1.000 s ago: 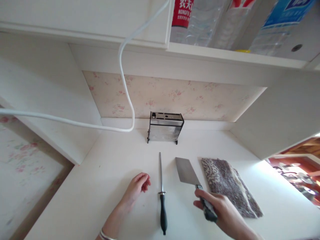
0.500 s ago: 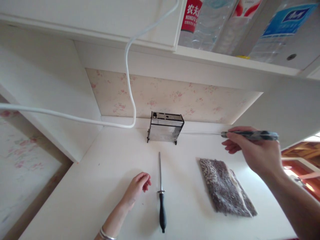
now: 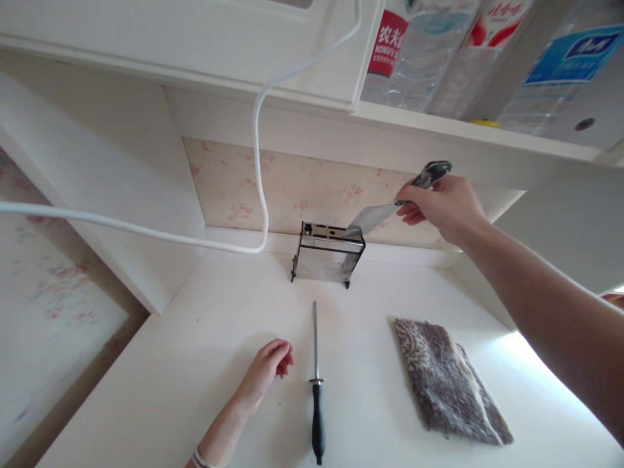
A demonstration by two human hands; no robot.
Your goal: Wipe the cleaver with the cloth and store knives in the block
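My right hand (image 3: 441, 207) is wrapped round the dark, mottled handle of a kitchen knife (image 3: 373, 219), raised above the counter. The blade slants down to the left, its tip at the right end of the slotted top of a knife block (image 3: 324, 263) with clear sides and a black frame. Whether the tip has entered a slot I cannot tell. Low on the counter, my left hand (image 3: 268, 364) rests with loosely curled fingers and nothing visible in them. Just to its right lies a honing steel (image 3: 317, 416) with a black handle, pointing toward the block.
A folded grey-brown cloth (image 3: 453, 383) lies on the white counter (image 3: 234, 305) at the right. A white cable (image 3: 258, 149) hangs across the view in front of the block. Overhead, a cabinet shelf (image 3: 463, 127) holds several plastic bottles (image 3: 433, 52).
My right hand has lifted and moved left with the knife, tilting the blade down so its tip meets the block's top. My left hand stays about where it was.
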